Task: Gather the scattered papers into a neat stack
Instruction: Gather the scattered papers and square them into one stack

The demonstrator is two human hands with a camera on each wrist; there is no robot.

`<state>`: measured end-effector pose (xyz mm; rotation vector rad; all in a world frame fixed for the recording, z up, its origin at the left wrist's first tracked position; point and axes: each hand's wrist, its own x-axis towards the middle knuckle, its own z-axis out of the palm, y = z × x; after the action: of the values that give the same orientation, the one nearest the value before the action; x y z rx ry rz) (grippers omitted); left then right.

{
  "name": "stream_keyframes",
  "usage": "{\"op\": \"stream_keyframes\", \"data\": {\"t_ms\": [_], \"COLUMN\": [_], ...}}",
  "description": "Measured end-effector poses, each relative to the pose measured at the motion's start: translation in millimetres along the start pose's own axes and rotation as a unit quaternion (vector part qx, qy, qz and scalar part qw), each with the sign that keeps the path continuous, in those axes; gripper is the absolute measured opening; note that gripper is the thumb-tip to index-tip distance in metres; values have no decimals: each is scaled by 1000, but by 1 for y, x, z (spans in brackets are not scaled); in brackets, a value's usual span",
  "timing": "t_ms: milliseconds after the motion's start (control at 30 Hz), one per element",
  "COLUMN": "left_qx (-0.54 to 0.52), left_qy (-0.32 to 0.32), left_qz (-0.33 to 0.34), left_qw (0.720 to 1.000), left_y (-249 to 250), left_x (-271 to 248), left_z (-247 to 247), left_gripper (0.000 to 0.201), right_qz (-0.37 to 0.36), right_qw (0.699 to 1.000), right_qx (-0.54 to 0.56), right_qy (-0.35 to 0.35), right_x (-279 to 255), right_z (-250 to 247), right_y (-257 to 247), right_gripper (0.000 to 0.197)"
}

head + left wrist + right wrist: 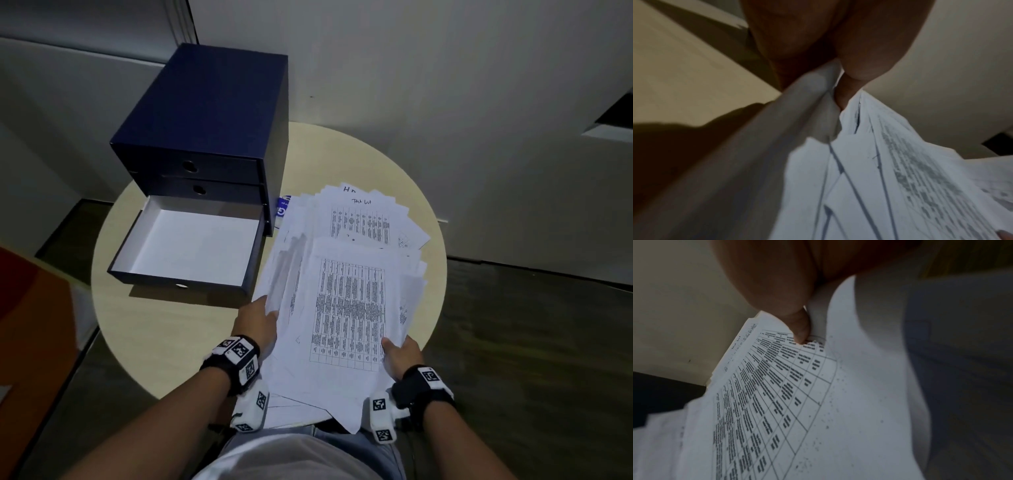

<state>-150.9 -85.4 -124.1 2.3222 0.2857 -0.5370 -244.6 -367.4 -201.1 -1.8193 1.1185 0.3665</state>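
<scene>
A loose bundle of white printed papers lies fanned over the right half of the round beige table, its top sheet a dense table of text. My left hand grips the bundle's left edge, thumb on top. My right hand holds the lower right corner, thumb pressed on the top sheet. In the left wrist view the papers bend up between thumb and fingers. The right wrist view shows my thumb on the gridded papers. Further sheets, one headed "Task list", stick out behind.
A dark blue drawer box stands at the table's back left, its lowest drawer pulled out and white inside. A blue-and-white card peeks from under the papers beside the box. White walls stand behind; dark floor surrounds the table.
</scene>
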Motion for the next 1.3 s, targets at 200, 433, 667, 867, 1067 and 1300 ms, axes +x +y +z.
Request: {"op": "stream_keyframes", "data": {"t_ms": [200, 433, 667, 867, 1067, 1300], "left_qx": [57, -72, -319, -314, -133, -242], "left_qy": [108, 265, 187, 59, -31, -42], "left_qz": [179, 298, 262, 113, 17, -7], "left_qw": [976, 914, 891, 941, 991, 969], "left_y": [40, 100, 121, 74, 30, 32], "left_x": [-21, -34, -20, 16, 20, 19], "left_z": [-38, -114, -121, -46, 10, 10], "left_gripper": [15, 9, 27, 25, 62, 66], "right_qz": [4, 21, 3, -90, -81, -104], "right_qw": [1000, 999, 997, 986, 981, 954], "right_qx": [-7, 45, 75, 112, 158, 242], "right_qy": [11, -2, -30, -85, -82, -142], "right_x": [-2, 0, 1, -29, -29, -66], "right_z": [-2, -1, -4, -20, -25, -35], "right_y": [-5, -2, -5, -14, -13, -49], "right_gripper": [59, 73, 62, 34, 35, 30]}}
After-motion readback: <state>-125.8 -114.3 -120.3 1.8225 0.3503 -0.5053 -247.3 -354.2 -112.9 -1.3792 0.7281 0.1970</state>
